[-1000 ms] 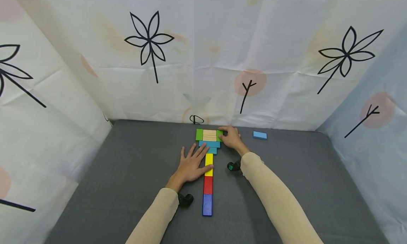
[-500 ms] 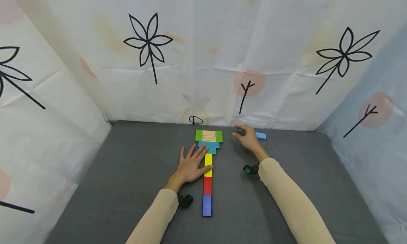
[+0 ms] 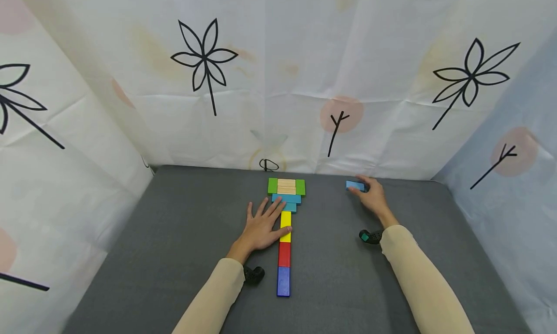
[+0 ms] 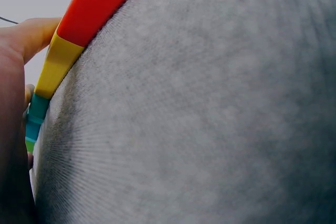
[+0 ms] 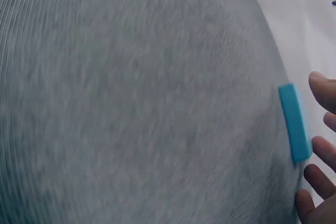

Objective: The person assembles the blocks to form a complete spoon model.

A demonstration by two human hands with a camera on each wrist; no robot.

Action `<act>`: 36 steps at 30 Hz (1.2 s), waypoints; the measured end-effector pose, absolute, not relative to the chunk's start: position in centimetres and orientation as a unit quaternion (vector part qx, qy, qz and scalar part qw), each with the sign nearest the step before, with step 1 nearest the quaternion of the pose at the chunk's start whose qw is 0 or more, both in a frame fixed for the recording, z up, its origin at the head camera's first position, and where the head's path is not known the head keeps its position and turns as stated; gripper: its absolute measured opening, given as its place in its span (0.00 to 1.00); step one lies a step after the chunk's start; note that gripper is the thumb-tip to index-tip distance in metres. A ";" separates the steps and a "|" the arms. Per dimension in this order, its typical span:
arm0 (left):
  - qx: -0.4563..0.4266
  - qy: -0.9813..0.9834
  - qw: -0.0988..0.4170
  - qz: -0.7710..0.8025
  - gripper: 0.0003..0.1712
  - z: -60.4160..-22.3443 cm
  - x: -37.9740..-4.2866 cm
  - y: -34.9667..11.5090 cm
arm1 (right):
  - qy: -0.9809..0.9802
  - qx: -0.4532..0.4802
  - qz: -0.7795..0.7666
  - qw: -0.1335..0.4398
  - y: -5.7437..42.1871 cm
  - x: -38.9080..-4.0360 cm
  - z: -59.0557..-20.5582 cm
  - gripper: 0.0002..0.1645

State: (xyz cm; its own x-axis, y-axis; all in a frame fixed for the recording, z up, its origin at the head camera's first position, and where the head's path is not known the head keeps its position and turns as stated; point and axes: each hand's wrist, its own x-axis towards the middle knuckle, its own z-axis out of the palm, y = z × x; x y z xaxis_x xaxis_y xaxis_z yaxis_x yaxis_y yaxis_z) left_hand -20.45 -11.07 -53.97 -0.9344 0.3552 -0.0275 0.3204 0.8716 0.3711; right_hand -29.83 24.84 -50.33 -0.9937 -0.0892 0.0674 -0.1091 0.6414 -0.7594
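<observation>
My left hand (image 3: 260, 227) lies with fingers spread beside a column of blocks, its thumb over the yellow block (image 3: 285, 219) and fingertips at the teal blocks (image 3: 291, 198). Below the yellow one are a red block (image 3: 284, 254) and a dark blue block (image 3: 283, 282). At the top, plain wooden blocks (image 3: 286, 186) sit between two green blocks (image 3: 300, 187). Around a separate light blue block (image 3: 354, 185) at the back right, my right hand (image 3: 372, 196) has thumb and fingers apart. In the right wrist view, a gap shows between the thumb and this blue block (image 5: 295, 123).
The blocks lie on a grey cloth-covered table (image 3: 196, 218). White patterned fabric (image 3: 270, 82) rises along the back edge and both sides. A dark wrist device is on each arm.
My right hand has left the right green block and moved right to the light blue block, its fingers now around it. My left hand has stayed in place.
</observation>
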 end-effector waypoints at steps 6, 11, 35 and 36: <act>0.177 0.966 0.044 0.183 0.48 -54.1 -20.5 -11.1 | -0.921 0.049 0.388 -0.005 25.3 -29.7 -50.8 0.34; 0.176 0.966 0.043 0.185 0.48 -54.1 -20.6 -11.1 | -0.926 0.023 0.376 0.014 25.0 -29.8 -51.2 0.30; 0.173 0.965 0.047 0.191 0.48 -54.0 -20.3 -11.1 | -0.886 0.116 0.448 -0.025 14.4 -31.6 -48.6 0.23; 0.172 0.965 0.047 0.191 0.48 -53.9 -20.3 -11.1 | -0.884 0.119 0.452 -0.026 13.8 -31.7 -48.5 0.23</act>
State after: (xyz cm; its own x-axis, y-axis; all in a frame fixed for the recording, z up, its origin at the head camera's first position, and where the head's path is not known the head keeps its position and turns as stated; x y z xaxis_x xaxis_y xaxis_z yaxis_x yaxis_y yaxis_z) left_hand -20.33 -11.11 -53.93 -0.9363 0.3504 -0.0253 0.3144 0.8679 0.3846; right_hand -31.75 13.84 -48.54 -0.9704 -0.2333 0.0619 -0.1868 0.5635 -0.8048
